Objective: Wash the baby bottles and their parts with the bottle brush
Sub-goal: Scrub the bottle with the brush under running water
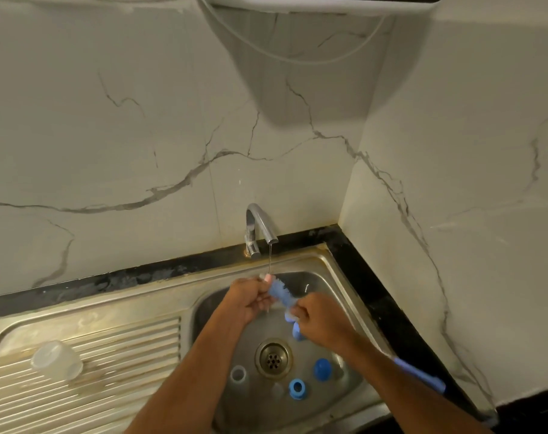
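Observation:
Over the steel sink [344,286], my left hand [249,297] pinches a small clear bottle part [266,278] under the thin water stream. My right hand [321,319] grips the blue bottle brush [282,292] near its bristles, which press against that part. The brush handle [420,374] sticks out behind my right forearm. On the sink floor lie a clear ring [238,374], a blue ring [297,388], a blue cap [322,368] and a faint clear piece [277,390]. A clear dome cap [57,360] lies on the drainboard.
The chrome tap [260,227] runs a thin stream at the sink's back. The drain [273,358] sits mid-basin. A ribbed steel drainboard [116,364] extends left. Marble walls close in behind and on the right, with a black counter strip [376,292] along them.

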Available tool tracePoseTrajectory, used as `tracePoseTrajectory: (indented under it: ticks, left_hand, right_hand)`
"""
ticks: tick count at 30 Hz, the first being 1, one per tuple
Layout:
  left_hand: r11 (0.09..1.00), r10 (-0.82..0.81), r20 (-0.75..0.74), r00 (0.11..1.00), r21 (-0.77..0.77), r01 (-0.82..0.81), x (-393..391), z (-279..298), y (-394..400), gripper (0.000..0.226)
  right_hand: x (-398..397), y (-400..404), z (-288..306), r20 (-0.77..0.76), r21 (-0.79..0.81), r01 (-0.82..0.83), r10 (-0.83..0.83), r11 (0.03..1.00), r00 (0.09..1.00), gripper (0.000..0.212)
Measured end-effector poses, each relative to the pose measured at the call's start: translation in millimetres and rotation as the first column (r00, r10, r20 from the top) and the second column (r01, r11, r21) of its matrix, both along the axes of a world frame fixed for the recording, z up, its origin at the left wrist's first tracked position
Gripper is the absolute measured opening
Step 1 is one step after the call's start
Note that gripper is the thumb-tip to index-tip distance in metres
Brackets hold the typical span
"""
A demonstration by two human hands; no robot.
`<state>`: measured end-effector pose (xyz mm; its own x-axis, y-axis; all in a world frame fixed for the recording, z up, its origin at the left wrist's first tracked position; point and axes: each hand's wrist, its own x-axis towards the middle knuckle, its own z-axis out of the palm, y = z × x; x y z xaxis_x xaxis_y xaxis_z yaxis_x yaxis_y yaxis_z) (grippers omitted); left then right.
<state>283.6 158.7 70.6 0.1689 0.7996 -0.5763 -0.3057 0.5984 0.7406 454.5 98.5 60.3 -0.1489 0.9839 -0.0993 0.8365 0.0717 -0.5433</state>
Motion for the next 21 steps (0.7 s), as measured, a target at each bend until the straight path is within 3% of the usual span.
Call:
tracePoseTrajectory:
  ticks: [1, 3, 4, 5, 6, 7, 9, 10, 11, 12, 14, 16, 17, 18, 19, 20, 21]
  left_hand:
    - [1.000, 0.006, 0.049, 0.999, -0.007, -0.005, -1.6, 2.1, 1.4, 0.022]
    - [1.000, 0.007, 0.222, 0.975, -0.031, 0.000, -5.6, 6.9, 4.2, 0.025]
    - [0.999, 0.013, 0.312, 0.950, -0.037, -0.001, -7.6, 9.2, 5.9, 0.025]
    - [0.999, 0.019, 0.358, 0.934, -0.040, -0.005, -9.2, 9.3, 8.2, 0.025]
    - [0.999, 0.010, 0.341, 0.940, -0.038, 0.004, -10.3, 8.2, 10.8, 0.023]
    - [0.999, -0.011, 0.260, 0.965, -0.040, 0.022, -11.3, 5.6, 13.7, 0.021]
    - [0.996, -0.046, 0.025, 0.999, -0.070, 0.048, -12.8, -1.1, 17.6, 0.014]
    - [0.995, -0.052, -0.051, 0.997, -0.083, 0.047, -12.6, -3.7, 18.6, 0.014]
    - [0.996, -0.042, -0.094, 0.995, -0.079, 0.035, -11.2, -5.3, 19.3, 0.014]
    - [0.998, -0.020, -0.120, 0.993, -0.063, 0.013, -9.1, -6.9, 19.4, 0.014]
    - [0.998, 0.039, -0.128, 0.991, -0.038, -0.044, -5.9, -10.4, 16.8, 0.014]
    - [0.995, 0.085, -0.031, 0.996, -0.040, -0.086, -5.8, -8.8, 12.2, 0.017]
    - [0.994, 0.100, 0.052, 0.994, -0.042, -0.098, -8.1, -6.2, 10.7, 0.019]
    - [0.994, 0.108, 0.144, 0.984, -0.045, -0.103, -10.7, -3.0, 8.9, 0.020]
    - [0.995, 0.103, 0.223, 0.969, -0.041, -0.096, -13.4, -0.7, 7.7, 0.021]
    - [0.996, 0.087, 0.266, 0.960, -0.034, -0.081, -16.8, -0.5, 7.8, 0.022]
    - [0.998, 0.058, 0.248, 0.967, -0.021, -0.054, -19.1, -1.5, 8.2, 0.022]
  right_hand:
    - [1.2, 2.4, 8.0, -0.188, -0.114, 0.079, -0.099, 0.990, 0.977, 0.027]
    - [5.1, 6.0, 24.6, -0.551, -0.420, 0.100, -0.341, 0.902, 0.761, 0.028]
    - [8.6, 7.3, 32.4, -0.660, -0.517, 0.035, -0.424, 0.855, 0.620, 0.029]
    - [11.4, 9.0, 36.2, -0.701, -0.553, -0.005, -0.462, 0.833, 0.544, 0.030]
    - [12.9, 10.8, 34.7, -0.694, -0.547, 0.009, -0.460, 0.837, 0.554, 0.031]
    - [11.2, 11.1, 31.7, -0.625, -0.491, 0.074, -0.410, 0.868, 0.665, 0.031]
    - [6.0, 9.7, 20.0, -0.210, -0.194, 0.146, -0.186, 0.970, 0.960, 0.025]
    - [4.7, 7.5, 13.4, 0.019, -0.036, 0.049, -0.048, 0.998, 0.999, 0.020]
    - [2.9, 4.6, 6.1, 0.184, 0.066, -0.066, 0.053, 0.996, 0.982, 0.015]
    - [0.5, 2.8, 0.8, 0.285, 0.114, -0.142, 0.104, 0.983, 0.953, 0.012]
    - [-6.5, 0.8, -0.3, 0.324, 0.139, -0.160, 0.108, 0.977, 0.940, 0.013]
    - [-11.8, 3.4, 11.2, 0.083, 0.033, -0.025, 0.022, 0.999, 0.996, 0.019]
    - [-13.1, 5.6, 20.0, -0.174, -0.131, 0.083, -0.105, 0.988, 0.979, 0.025]
    - [-10.4, 7.7, 26.2, -0.424, -0.353, 0.125, -0.277, 0.927, 0.862, 0.029]
    - [-7.3, 8.5, 32.6, -0.567, -0.519, 0.088, -0.420, 0.850, 0.709, 0.031]
    - [-4.0, 10.5, 36.0, -0.613, -0.594, 0.050, -0.492, 0.803, 0.618, 0.032]
    - [-0.9, 10.8, 34.2, -0.594, -0.591, 0.057, -0.483, 0.804, 0.643, 0.032]
